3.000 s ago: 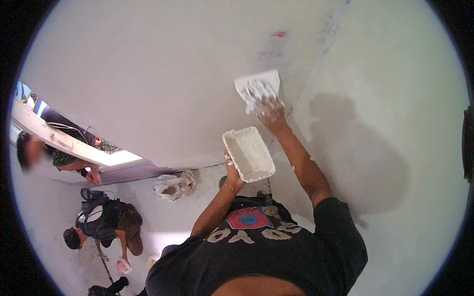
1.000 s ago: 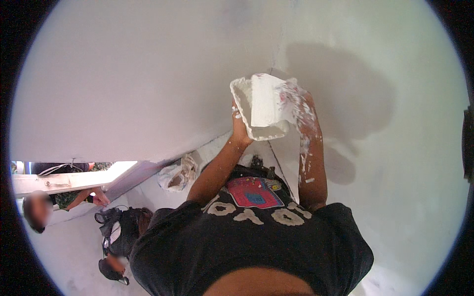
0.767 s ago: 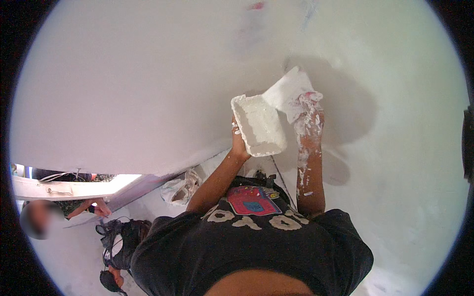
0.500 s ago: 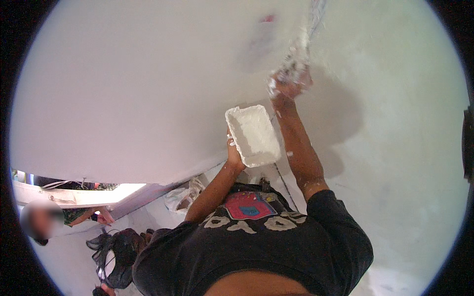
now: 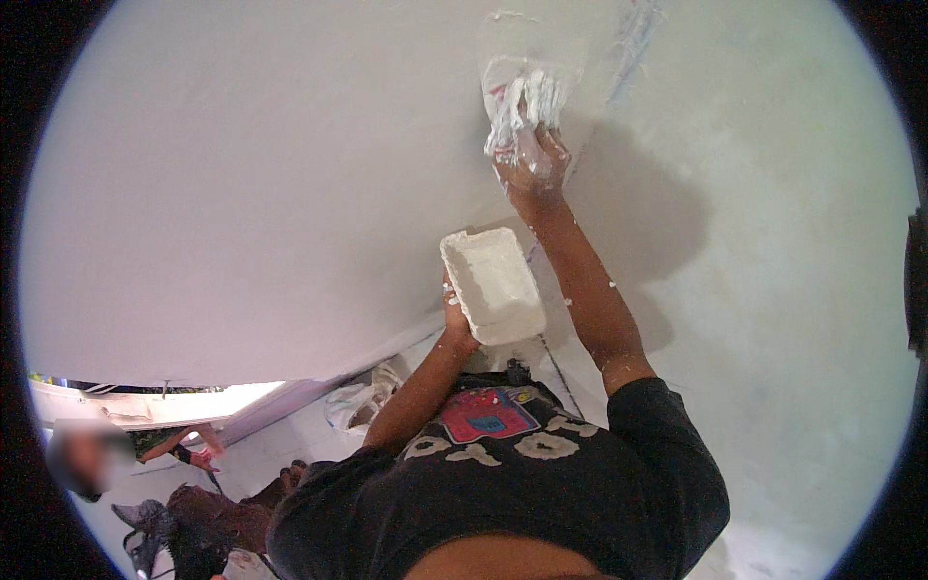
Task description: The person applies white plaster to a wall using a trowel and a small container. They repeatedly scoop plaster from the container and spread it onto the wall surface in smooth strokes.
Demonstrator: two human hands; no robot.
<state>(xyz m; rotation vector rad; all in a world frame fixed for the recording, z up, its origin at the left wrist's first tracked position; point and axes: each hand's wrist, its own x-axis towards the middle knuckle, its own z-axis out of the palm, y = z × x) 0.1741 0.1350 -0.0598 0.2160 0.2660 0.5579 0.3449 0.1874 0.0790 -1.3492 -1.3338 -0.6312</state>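
Observation:
My left hand point(image 5: 456, 314) grips a rectangular tub point(image 5: 493, 287) from its left side, its fingers partly hidden behind it. White paste coats the tub's inside and rim. Farther up, my right hand point(image 5: 532, 159) is pressed close to the wall point(image 5: 290, 193), its fingers bent and thickly smeared with white paste. They close on a flat, paste-covered piece point(image 5: 498, 106) whose kind I cannot make out. Around it a wet, pale smear point(image 5: 512, 34) spreads over the wall surface. White flecks dot my right forearm.
A seam with a rough streak point(image 5: 633, 48) runs beside my right hand. At lower left, another person point(image 5: 159, 443) stands by a bright opening point(image 5: 193, 404). Dark cloth-like items point(image 5: 208, 522) lie nearby. A whitish plastic bag point(image 5: 360, 401) sits beyond my left forearm.
My right hand has moved left and slightly up, off the seam onto the left wall surface. The tub sits slightly lower in view. The dark items at lower left look different.

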